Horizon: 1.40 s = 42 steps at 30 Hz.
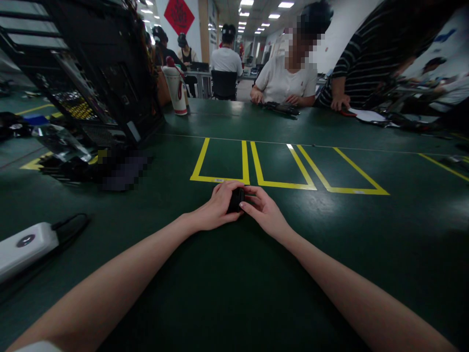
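Observation:
A small black box-like object [235, 200] lies between my two hands on the dark green tabletop [234, 283]. My left hand [220, 205] is wrapped over its left side and hides much of it. From the right, my right hand [264, 211] grips its edge, the thumb at the near corner and the fingers on the far side. What kind of object it is, I cannot make out. Just beyond the hands, yellow tape [220, 179] marks out three open-ended boxes on the table.
At the left stands a black computer case [120, 88], with a white paper cup [178, 93] behind it. A clear plastic bottle [62, 139] lies near the case. A white power strip [27, 249] with a black cable sits at near left. Across the table, people [287, 78] work.

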Each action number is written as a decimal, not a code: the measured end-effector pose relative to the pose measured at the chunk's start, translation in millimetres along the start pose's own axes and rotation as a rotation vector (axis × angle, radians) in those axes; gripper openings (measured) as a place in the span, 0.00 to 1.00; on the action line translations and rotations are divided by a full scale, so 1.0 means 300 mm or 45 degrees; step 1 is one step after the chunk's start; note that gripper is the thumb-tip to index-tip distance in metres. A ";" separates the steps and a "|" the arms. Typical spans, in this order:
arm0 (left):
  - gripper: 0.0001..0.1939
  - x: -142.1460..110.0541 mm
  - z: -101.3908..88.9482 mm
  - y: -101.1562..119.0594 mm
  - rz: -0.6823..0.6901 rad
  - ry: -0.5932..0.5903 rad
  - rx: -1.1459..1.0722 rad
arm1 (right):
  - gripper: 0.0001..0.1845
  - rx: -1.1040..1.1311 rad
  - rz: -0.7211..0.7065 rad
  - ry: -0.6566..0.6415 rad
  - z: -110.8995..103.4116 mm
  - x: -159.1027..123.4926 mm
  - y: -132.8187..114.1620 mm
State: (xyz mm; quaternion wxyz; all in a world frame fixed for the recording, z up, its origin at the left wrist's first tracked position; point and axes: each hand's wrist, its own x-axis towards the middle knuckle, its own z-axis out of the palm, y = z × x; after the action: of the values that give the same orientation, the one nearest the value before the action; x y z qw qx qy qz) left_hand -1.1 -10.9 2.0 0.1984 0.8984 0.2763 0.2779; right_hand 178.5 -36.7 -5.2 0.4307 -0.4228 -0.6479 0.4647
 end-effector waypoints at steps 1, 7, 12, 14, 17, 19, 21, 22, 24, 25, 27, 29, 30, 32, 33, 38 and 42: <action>0.30 0.000 0.000 0.000 -0.001 0.001 -0.003 | 0.16 0.000 0.009 -0.008 -0.001 0.000 0.000; 0.30 0.000 -0.002 0.003 -0.008 -0.001 -0.006 | 0.14 0.112 -0.047 -0.052 0.000 -0.005 0.011; 0.30 -0.002 -0.003 0.006 -0.002 0.002 0.002 | 0.11 0.094 -0.047 -0.011 0.003 -0.001 0.013; 0.29 -0.002 -0.002 0.005 0.002 -0.003 0.003 | 0.13 0.077 -0.037 -0.013 0.002 0.001 0.011; 0.30 -0.001 -0.001 0.003 0.003 -0.001 -0.002 | 0.16 0.029 -0.018 -0.015 0.001 0.001 0.008; 0.31 0.000 0.000 0.002 -0.003 0.003 0.002 | 0.16 0.008 -0.014 -0.019 0.000 0.000 0.006; 0.34 0.000 0.000 0.002 -0.018 -0.005 0.006 | 0.16 0.012 -0.019 -0.031 0.001 -0.003 0.004; 0.35 0.000 -0.001 0.002 -0.026 -0.016 0.008 | 0.15 0.019 -0.023 -0.042 0.001 -0.004 0.003; 0.35 -0.001 -0.002 0.002 -0.029 -0.033 0.009 | 0.14 0.031 -0.032 -0.054 0.003 -0.005 0.002; 0.34 -0.001 -0.003 0.001 -0.025 -0.035 0.010 | 0.13 0.038 -0.036 -0.053 0.004 -0.005 0.003; 0.32 -0.001 -0.003 0.000 -0.010 -0.032 0.015 | 0.12 0.052 -0.044 -0.036 0.005 -0.004 0.007; 0.31 -0.001 -0.003 -0.001 0.001 -0.029 0.022 | 0.11 0.074 -0.045 -0.022 0.005 -0.003 0.010; 0.31 0.000 -0.003 -0.002 0.004 -0.029 0.026 | 0.11 0.082 -0.042 -0.021 0.004 -0.002 0.011; 0.31 0.000 -0.004 -0.001 0.003 -0.031 0.025 | 0.12 0.078 -0.029 -0.017 0.003 -0.001 0.010; 0.31 0.000 -0.004 -0.001 -0.002 -0.035 0.020 | 0.14 0.063 -0.016 -0.010 0.002 -0.001 0.009; 0.30 0.000 -0.010 0.002 -0.012 -0.032 -0.007 | 0.16 -0.012 0.058 -0.018 -0.002 0.002 -0.001; 0.31 -0.001 -0.012 0.003 -0.023 -0.034 -0.041 | 0.15 0.034 0.010 -0.071 0.000 -0.003 -0.003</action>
State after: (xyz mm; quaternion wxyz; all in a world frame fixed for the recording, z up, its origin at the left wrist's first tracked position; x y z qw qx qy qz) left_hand -3.3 -10.9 5.1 0.2191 0.8962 0.2771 0.2684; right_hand 178.5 -37.8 -4.3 0.4163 -0.4064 -0.6516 0.4868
